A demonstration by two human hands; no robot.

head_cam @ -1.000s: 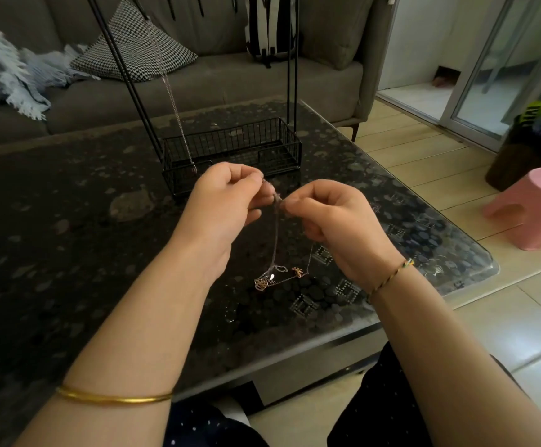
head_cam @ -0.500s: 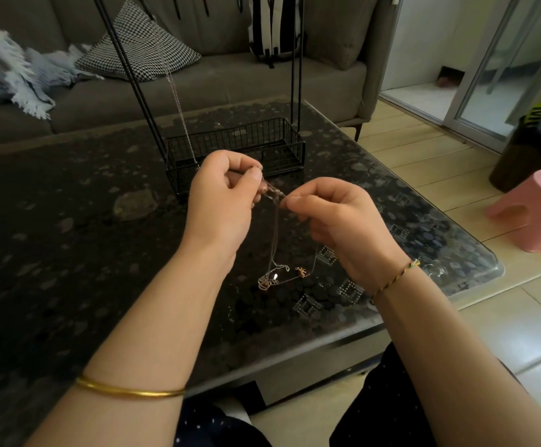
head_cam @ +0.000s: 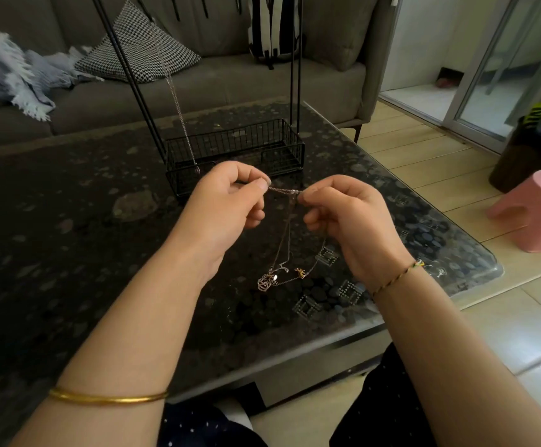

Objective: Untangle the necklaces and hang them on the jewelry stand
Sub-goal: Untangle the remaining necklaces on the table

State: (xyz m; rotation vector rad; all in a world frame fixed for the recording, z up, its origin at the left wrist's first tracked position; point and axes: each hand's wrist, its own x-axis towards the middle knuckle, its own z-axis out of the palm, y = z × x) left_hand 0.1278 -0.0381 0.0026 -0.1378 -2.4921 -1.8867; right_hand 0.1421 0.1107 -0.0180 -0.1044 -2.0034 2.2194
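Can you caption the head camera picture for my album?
Left hand and right hand pinch a chain above tangled necklaces on the table, before the jewelry stand.

Bare forearms; gold bangle (head_cam: pixel 108 398) on left; braided cord bracelet (head_cam: pixel 395 279) on right wrist; dark garment (head_cam: pixel 198 427), seemingly white-dotted

- Home living room, with a dark glass-topped coffee table (head_cam: pixel 69 227) in the near ground.
- Far side: grey sofa (head_cam: pixel 230 88) with checked cushion (head_cam: pixel 140 46) and fringed throw (head_cam: pixel 14 79).
- Right: pale floor tiles (head_cam: pixel 440 162), pink stool (head_cam: pixel 533 211), sliding glass door (head_cam: pixel 501 66).
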